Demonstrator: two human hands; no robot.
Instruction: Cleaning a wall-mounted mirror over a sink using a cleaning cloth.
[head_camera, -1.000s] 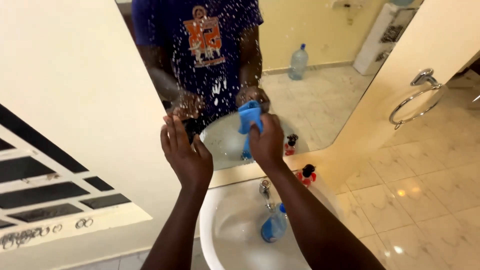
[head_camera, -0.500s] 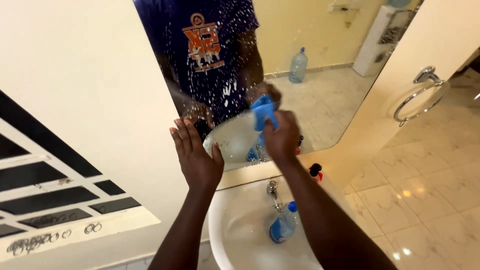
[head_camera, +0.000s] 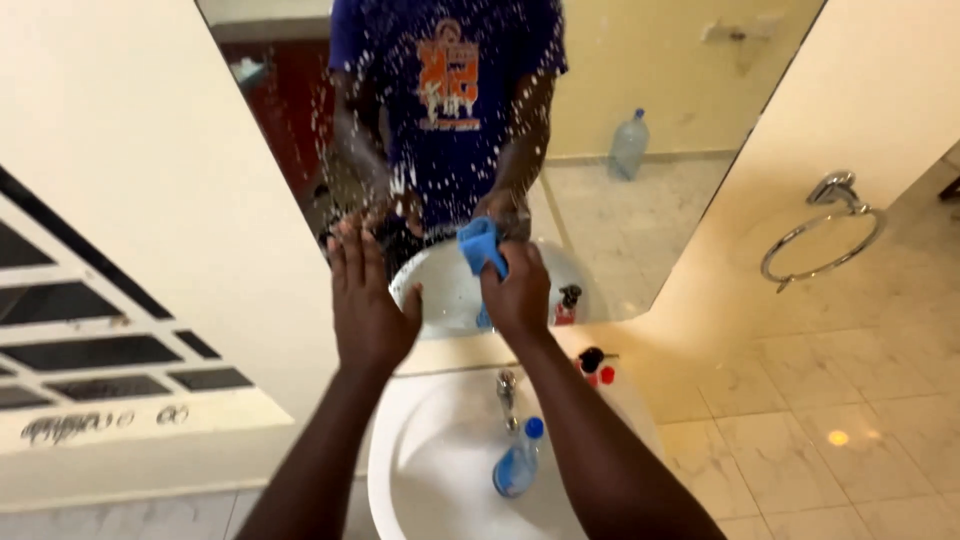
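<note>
Right hand (head_camera: 517, 293) clenched around a bunched blue cloth (head_camera: 479, 245), pressing it to the lower edge of the mirror (head_camera: 640, 200). Left hand (head_camera: 366, 300) flat, fingers spread, palm on the glass near the mirror's lower left corner. Glass speckled with white droplets. Below: white sink (head_camera: 440, 470), blue spray bottle (head_camera: 518, 462) lying in the basin beside the tap (head_camera: 506, 387).

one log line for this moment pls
left hand flat on mirror | right hand presses blue cloth to glass | spray bottle in sink
</note>
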